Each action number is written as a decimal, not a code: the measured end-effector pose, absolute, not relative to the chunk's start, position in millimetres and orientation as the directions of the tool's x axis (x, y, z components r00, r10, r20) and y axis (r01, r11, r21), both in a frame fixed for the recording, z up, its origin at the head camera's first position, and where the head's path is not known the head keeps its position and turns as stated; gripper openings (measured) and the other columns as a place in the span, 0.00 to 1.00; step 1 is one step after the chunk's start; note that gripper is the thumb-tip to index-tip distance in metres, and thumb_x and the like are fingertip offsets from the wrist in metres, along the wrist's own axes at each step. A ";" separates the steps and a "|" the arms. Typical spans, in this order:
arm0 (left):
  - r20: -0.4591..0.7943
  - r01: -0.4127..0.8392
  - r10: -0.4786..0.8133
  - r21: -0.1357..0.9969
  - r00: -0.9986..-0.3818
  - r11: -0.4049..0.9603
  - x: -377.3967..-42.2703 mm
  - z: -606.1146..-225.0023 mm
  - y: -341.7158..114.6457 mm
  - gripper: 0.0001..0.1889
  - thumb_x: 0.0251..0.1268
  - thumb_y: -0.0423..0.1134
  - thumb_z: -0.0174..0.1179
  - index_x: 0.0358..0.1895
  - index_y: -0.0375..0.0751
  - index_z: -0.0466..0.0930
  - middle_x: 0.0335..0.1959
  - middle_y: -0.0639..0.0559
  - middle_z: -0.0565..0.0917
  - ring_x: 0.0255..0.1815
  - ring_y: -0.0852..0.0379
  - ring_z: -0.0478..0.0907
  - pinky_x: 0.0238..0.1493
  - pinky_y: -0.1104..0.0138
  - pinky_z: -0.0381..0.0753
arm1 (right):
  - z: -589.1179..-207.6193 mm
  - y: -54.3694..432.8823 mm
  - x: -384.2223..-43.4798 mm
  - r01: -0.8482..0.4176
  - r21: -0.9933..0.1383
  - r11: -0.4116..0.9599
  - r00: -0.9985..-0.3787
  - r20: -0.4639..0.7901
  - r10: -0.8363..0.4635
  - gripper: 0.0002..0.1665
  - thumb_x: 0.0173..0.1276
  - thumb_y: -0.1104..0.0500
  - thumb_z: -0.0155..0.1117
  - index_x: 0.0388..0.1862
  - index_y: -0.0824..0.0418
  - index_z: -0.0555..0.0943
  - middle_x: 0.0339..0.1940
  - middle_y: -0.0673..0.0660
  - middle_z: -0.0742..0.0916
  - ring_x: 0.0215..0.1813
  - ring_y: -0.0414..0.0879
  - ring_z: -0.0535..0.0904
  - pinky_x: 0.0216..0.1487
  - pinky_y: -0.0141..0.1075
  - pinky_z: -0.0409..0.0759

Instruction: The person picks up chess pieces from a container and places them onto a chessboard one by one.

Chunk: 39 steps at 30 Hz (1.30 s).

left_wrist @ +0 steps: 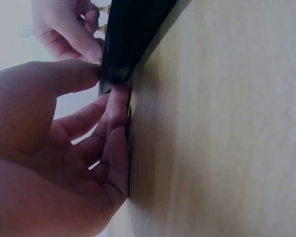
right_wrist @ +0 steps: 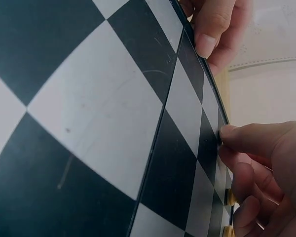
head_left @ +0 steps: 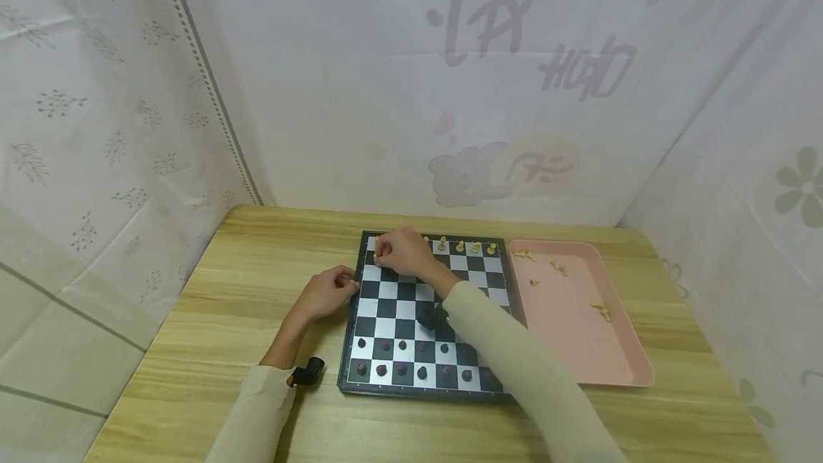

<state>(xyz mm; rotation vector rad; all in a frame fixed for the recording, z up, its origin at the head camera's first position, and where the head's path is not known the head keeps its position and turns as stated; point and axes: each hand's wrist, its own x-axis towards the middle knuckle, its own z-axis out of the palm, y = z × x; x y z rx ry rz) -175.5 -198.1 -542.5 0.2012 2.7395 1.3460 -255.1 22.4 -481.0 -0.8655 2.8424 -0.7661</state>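
Note:
A black-and-white chessboard (head_left: 386, 308) lies on the wooden table. My right hand (head_left: 406, 252) reaches over to its far left corner, thumb and forefinger pinching a small pale chess piece (head_left: 376, 256) low over the squares. In the right wrist view the right hand (right_wrist: 271, 168) has its fingertips right at the board surface and mostly hides that piece. My left hand (head_left: 326, 293) holds the board's left edge; in the left wrist view the thumb of the left hand (left_wrist: 69, 148) lies at the top rim, with the fingers curled against the side.
Pale pieces (head_left: 459, 246) line the far row. Dark pieces (head_left: 402, 370) stand in two rows at the near side, partly covered by my right sleeve (head_left: 514, 363). To the right, a pink tray (head_left: 566, 334) holds several loose pale pieces (head_left: 558, 267). Curtain-like cloth (head_left: 360, 91) hangs behind the table.

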 end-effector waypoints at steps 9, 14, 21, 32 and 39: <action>-0.083 0.001 0.109 0.794 -0.991 0.608 -160.5 -511.8 -187.9 0.20 0.76 0.43 0.65 0.61 0.30 0.84 0.38 0.47 0.88 0.34 0.51 0.80 0.35 0.61 0.75 | -483.3 33.1 -258.7 -0.521 -0.497 0.694 -0.821 0.070 -0.567 0.05 0.71 0.56 0.81 0.42 0.54 0.93 0.35 0.46 0.92 0.38 0.40 0.86 0.44 0.39 0.83; -0.118 -0.044 0.076 0.771 -0.990 0.636 -157.3 -504.0 -182.2 0.18 0.79 0.40 0.64 0.62 0.31 0.84 0.38 0.48 0.88 0.35 0.53 0.79 0.37 0.62 0.74 | -474.4 48.1 -256.2 -0.519 -0.531 0.670 -0.820 0.087 -0.566 0.05 0.72 0.55 0.79 0.43 0.54 0.92 0.36 0.46 0.92 0.39 0.41 0.86 0.45 0.42 0.84; -0.113 -0.036 0.076 0.759 -0.991 0.650 -157.6 -506.2 -182.2 0.19 0.78 0.40 0.65 0.62 0.31 0.84 0.39 0.48 0.87 0.36 0.52 0.79 0.38 0.61 0.75 | -459.9 81.4 -245.7 -0.475 -0.580 0.662 -0.844 0.087 -0.530 0.07 0.74 0.54 0.78 0.45 0.55 0.92 0.38 0.47 0.91 0.41 0.43 0.86 0.46 0.44 0.84; -0.106 -0.027 0.083 0.758 -0.991 0.652 -157.0 -505.0 -182.2 0.19 0.78 0.40 0.64 0.62 0.29 0.84 0.39 0.48 0.87 0.38 0.51 0.80 0.39 0.61 0.75 | -453.2 159.0 -235.6 -0.388 -0.625 0.677 -0.906 0.127 -0.403 0.06 0.75 0.55 0.75 0.45 0.55 0.92 0.39 0.49 0.91 0.40 0.49 0.84 0.41 0.45 0.81; -0.099 -0.016 0.090 0.754 -0.991 0.657 -155.8 -504.3 -182.1 0.20 0.79 0.41 0.64 0.63 0.28 0.83 0.41 0.47 0.88 0.39 0.51 0.80 0.40 0.62 0.75 | -454.5 212.1 -224.3 -0.254 -0.628 0.735 -0.961 0.077 -0.266 0.12 0.80 0.50 0.71 0.52 0.55 0.91 0.48 0.55 0.91 0.49 0.55 0.84 0.50 0.51 0.82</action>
